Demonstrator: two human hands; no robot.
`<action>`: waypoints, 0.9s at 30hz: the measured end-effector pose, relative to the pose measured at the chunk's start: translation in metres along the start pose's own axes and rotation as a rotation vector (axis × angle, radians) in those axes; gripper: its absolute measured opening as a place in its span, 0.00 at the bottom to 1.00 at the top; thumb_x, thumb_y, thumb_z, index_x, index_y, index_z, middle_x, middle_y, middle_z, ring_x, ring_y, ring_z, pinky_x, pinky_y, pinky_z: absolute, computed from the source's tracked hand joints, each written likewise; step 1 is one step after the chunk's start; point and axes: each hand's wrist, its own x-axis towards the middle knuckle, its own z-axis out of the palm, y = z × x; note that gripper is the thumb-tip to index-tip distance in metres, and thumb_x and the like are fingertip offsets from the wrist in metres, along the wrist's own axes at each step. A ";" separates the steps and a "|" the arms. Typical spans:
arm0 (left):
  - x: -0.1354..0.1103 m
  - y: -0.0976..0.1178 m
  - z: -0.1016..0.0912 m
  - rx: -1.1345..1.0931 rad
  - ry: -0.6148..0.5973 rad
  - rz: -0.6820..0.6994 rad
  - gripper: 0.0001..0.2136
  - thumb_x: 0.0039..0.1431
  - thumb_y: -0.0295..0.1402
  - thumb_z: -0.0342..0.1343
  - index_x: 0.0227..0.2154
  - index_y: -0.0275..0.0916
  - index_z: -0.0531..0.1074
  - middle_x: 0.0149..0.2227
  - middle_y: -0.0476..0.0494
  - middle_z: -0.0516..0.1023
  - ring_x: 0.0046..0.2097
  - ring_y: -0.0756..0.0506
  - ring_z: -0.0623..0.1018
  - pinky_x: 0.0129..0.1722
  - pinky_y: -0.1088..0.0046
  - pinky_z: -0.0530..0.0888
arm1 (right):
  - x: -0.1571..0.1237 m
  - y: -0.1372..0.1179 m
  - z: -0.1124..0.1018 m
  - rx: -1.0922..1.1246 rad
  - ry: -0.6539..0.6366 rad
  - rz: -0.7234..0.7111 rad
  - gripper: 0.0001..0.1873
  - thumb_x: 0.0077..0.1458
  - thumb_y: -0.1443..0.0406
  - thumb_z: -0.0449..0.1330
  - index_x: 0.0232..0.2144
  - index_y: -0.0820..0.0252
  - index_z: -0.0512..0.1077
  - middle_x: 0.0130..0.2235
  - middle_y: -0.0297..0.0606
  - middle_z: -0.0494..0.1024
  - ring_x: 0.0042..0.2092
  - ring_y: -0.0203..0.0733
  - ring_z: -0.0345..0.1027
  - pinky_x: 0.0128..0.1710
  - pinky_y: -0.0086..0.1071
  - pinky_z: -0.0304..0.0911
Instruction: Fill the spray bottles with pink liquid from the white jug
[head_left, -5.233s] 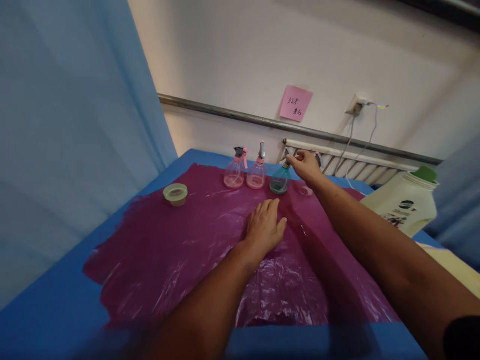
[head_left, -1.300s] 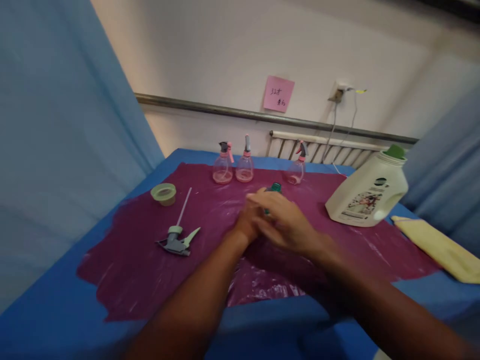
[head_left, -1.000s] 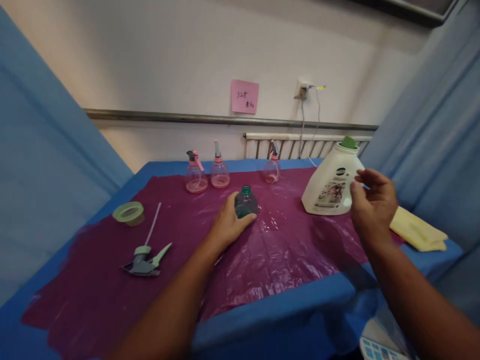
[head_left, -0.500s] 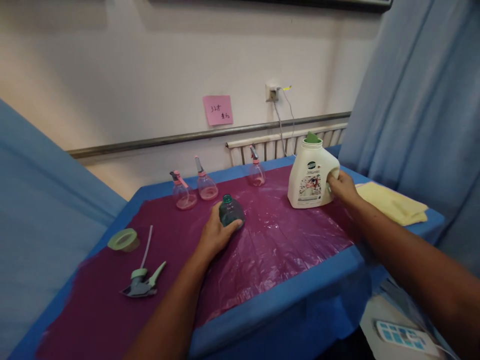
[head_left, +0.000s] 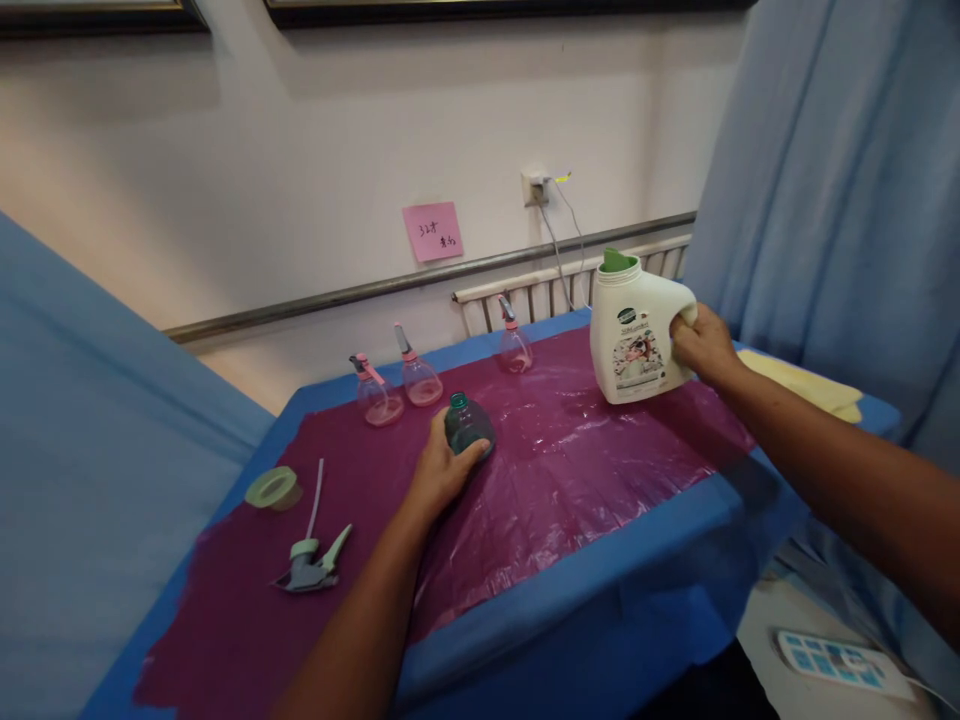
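My left hand (head_left: pixel 442 468) is closed around a dark green translucent bottle (head_left: pixel 471 424) with an uncapped neck, at the middle of the purple plastic sheet (head_left: pixel 555 470). To the right, my right hand (head_left: pixel 705 343) grips the handle of a cream detergent jug (head_left: pixel 651 300). The jug leans slightly left, a little above the sheet, its mouth uncapped with a green spout inside. A grey and pale green trigger spray head (head_left: pixel 307 572) with a straw lies left of my left forearm. Near it rests a pale green cap (head_left: pixel 271 488), apparently a measuring cup.
Pink spray bottles (head_left: pixel 422 385) with some pink liquid stand along the back, two at left and another (head_left: pixel 516 352) further right. A folded yellow cloth (head_left: pixel 802 385) lies at the right end. Blue curtains (head_left: pixel 832 180) flank the table.
My right hand has raised the jug off the sheet and tipped it slightly left. The left hand keeps its hold on the green bottle. The view has shifted a little.
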 end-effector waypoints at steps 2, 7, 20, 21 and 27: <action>-0.001 0.003 -0.001 0.023 -0.010 -0.004 0.42 0.62 0.47 0.72 0.74 0.43 0.62 0.68 0.32 0.78 0.67 0.32 0.81 0.71 0.44 0.73 | 0.001 -0.011 0.001 0.019 -0.003 -0.007 0.26 0.67 0.40 0.57 0.36 0.54 0.76 0.43 0.47 0.86 0.46 0.58 0.76 0.47 0.47 0.70; -0.002 0.006 -0.002 0.011 -0.024 0.016 0.41 0.62 0.46 0.72 0.74 0.43 0.61 0.68 0.33 0.78 0.66 0.34 0.82 0.72 0.47 0.73 | -0.003 -0.039 0.017 0.004 -0.047 0.001 0.23 0.67 0.45 0.58 0.40 0.56 0.79 0.44 0.47 0.87 0.46 0.57 0.76 0.46 0.45 0.69; -0.008 0.010 -0.004 0.017 -0.084 0.033 0.44 0.63 0.49 0.70 0.76 0.43 0.56 0.72 0.32 0.73 0.70 0.33 0.78 0.73 0.49 0.71 | -0.016 -0.091 0.057 -0.203 -0.294 -0.198 0.12 0.66 0.55 0.58 0.43 0.54 0.76 0.43 0.48 0.83 0.43 0.56 0.73 0.40 0.42 0.59; -0.009 0.012 -0.004 0.033 -0.082 0.022 0.44 0.63 0.49 0.69 0.76 0.43 0.56 0.72 0.33 0.74 0.70 0.33 0.78 0.73 0.48 0.71 | -0.015 -0.093 0.058 -0.218 -0.303 -0.205 0.12 0.66 0.55 0.58 0.43 0.54 0.77 0.43 0.49 0.83 0.42 0.56 0.73 0.40 0.42 0.59; -0.012 0.015 0.001 0.044 -0.049 0.014 0.44 0.64 0.48 0.70 0.77 0.43 0.57 0.73 0.31 0.72 0.71 0.29 0.76 0.74 0.44 0.70 | -0.007 -0.098 0.061 -0.290 -0.356 -0.249 0.12 0.65 0.56 0.60 0.44 0.54 0.79 0.41 0.48 0.85 0.40 0.53 0.72 0.38 0.41 0.57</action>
